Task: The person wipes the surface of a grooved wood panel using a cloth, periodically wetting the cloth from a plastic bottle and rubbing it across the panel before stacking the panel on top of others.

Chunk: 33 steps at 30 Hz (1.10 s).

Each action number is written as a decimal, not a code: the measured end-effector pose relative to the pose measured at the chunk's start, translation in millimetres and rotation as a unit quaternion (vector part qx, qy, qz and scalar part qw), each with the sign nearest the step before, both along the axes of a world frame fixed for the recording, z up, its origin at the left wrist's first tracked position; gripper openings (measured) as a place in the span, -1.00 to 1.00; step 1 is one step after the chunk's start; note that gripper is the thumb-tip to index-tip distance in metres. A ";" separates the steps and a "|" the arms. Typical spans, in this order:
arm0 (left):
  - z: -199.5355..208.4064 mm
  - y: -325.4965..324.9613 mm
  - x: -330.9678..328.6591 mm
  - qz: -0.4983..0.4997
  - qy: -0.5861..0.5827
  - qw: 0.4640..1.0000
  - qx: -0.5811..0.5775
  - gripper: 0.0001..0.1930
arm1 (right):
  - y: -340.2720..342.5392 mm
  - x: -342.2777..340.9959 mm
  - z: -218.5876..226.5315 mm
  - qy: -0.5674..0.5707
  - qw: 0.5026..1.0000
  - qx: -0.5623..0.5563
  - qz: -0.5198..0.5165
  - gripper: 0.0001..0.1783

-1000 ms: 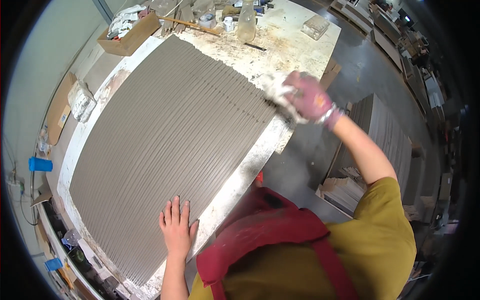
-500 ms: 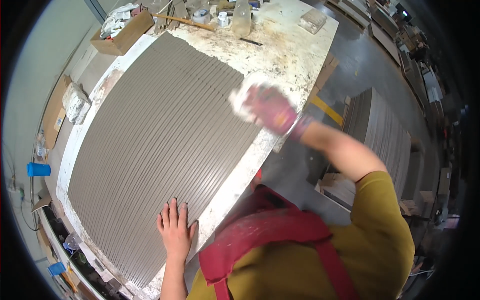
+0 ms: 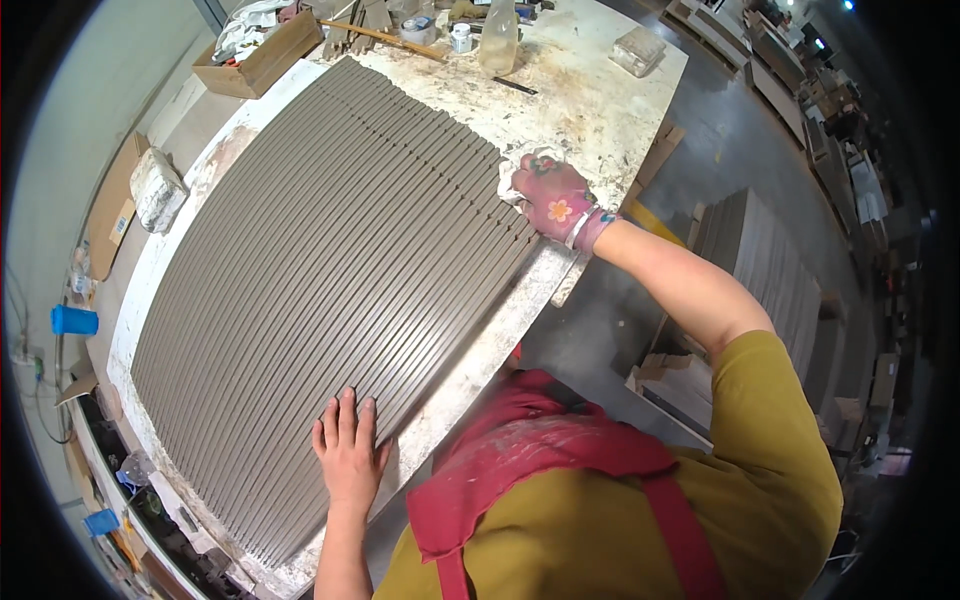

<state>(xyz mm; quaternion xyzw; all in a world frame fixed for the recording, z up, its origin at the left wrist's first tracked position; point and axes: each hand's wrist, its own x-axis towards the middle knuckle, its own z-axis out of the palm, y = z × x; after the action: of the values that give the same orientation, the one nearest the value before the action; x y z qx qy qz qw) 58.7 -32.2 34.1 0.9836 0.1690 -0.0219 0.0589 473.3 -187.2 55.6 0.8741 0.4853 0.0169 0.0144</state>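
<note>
Many long, narrow grey-brown strips lie side by side in a wide sheet on a white, stained worktable. My bare left hand rests flat on the strips near the table's front edge, fingers spread. At the right ends of the strips is my right hand, in a purple-pink glove with a flower print. Its fingers are closed on a crumpled white cloth, which touches or nearly touches the strip ends. Part of the cloth is hidden by the glove.
Along the back stand a wooden box of rags, a wooden stick, a white jar and a clear bottle. A wrapped block sits at the left, another block at the far right corner. Stacked panels stand right.
My right hand has come slightly right and down with the cloth, and its blur is gone. Some strips' right ends now sit unevenly. My left hand stays in place.
</note>
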 end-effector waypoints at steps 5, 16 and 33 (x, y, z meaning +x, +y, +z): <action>-1.2 -0.8 -1.4 -0.002 -0.013 1.000 -0.007 -0.20 | 4.9 -49.3 -11.4 -0.054 0.997 0.020 0.058 -0.61; 2.8 0.7 1.6 0.021 -0.014 1.000 -0.011 -0.30 | -0.6 1.3 -7.9 0.075 0.985 0.135 0.081 -0.68; 2.3 0.3 0.6 0.000 -0.020 1.000 -0.013 -0.25 | 18.8 9.8 5.4 0.027 0.997 -0.037 -0.056 -0.57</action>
<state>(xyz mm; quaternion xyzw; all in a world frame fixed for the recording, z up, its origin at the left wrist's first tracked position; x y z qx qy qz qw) 59.3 -31.9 36.4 0.9830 0.1677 -0.0039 0.0748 483.1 -168.5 61.0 0.8988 0.4364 -0.0255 0.0342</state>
